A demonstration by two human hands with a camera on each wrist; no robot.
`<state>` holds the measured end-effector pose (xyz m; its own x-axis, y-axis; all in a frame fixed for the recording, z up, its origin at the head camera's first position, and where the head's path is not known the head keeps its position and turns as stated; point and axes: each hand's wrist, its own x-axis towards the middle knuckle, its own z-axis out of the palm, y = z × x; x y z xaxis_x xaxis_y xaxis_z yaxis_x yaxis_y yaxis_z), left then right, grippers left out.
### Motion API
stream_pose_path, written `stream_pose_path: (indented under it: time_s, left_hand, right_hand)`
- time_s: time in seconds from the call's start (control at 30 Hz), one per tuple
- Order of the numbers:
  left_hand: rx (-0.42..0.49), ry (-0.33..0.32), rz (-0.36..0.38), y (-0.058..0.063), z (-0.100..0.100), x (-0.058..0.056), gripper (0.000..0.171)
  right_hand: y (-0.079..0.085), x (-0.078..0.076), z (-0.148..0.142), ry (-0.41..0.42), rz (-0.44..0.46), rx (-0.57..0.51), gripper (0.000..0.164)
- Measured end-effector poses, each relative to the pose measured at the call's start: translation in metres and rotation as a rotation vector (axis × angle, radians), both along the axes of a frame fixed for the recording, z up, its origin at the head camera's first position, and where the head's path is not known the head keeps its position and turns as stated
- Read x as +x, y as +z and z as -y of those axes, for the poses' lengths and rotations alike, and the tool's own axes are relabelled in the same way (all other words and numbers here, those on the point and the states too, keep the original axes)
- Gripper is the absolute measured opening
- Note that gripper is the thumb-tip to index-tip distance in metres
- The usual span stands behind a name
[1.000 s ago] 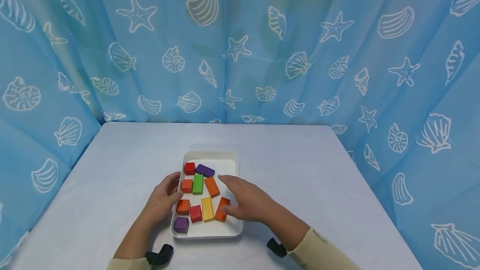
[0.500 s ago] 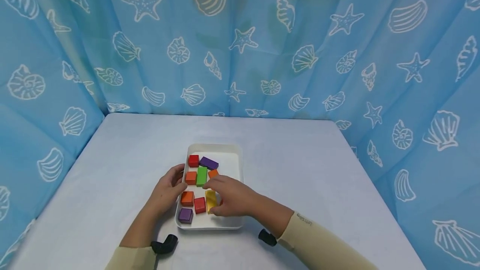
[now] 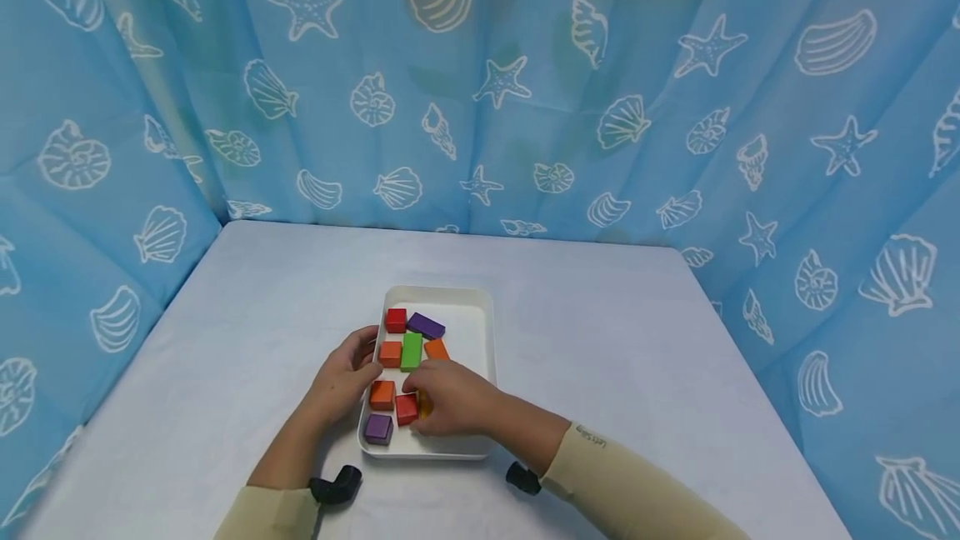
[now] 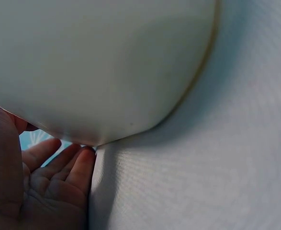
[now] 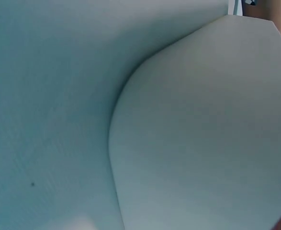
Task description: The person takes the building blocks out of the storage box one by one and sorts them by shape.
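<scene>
A white tray (image 3: 480, 332) holds several coloured blocks. My left hand (image 3: 343, 377) rests at its left side, thumb at the rim. In the left wrist view that hand's relaxed fingers (image 4: 78, 172) touch the tray's outer wall (image 4: 111, 86). Reaching in from the right, my right hand (image 3: 459, 401) has its forefinger at the back and its thumb at the front of a red block (image 3: 407, 411), pinching it. Part of a yellow block (image 3: 424, 404) shows between those fingers. Close by are an orange block (image 3: 382, 395) and a purple block (image 3: 378, 429). An orange block lies hidden under the hand.
Further back in the tray are a red block (image 3: 396, 321), a purple block (image 3: 426, 325), a green block (image 3: 412, 352) and two orange blocks (image 3: 390, 354). The tray stands on a white-covered table (image 3: 600, 332), with a blue shell-print curtain (image 3: 510, 132) behind.
My right hand has moved left and down over the tray, past the lower right orange block and the yellow block, and its fingers have closed at the red block. The left hand stays at the tray.
</scene>
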<state>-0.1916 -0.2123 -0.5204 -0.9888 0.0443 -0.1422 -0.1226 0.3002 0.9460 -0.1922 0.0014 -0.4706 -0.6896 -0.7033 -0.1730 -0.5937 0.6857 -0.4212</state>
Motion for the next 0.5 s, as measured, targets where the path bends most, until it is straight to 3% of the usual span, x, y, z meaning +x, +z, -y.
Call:
stream_pose_path:
  time_s: [0.5]
  left_hand:
    - [0.003, 0.013, -0.006, 0.0001, -0.0012, -0.0002, 0.067]
  right_hand:
    - [-0.0047, -0.0014, 0.0029, -0.004, 0.008, -0.031, 0.031]
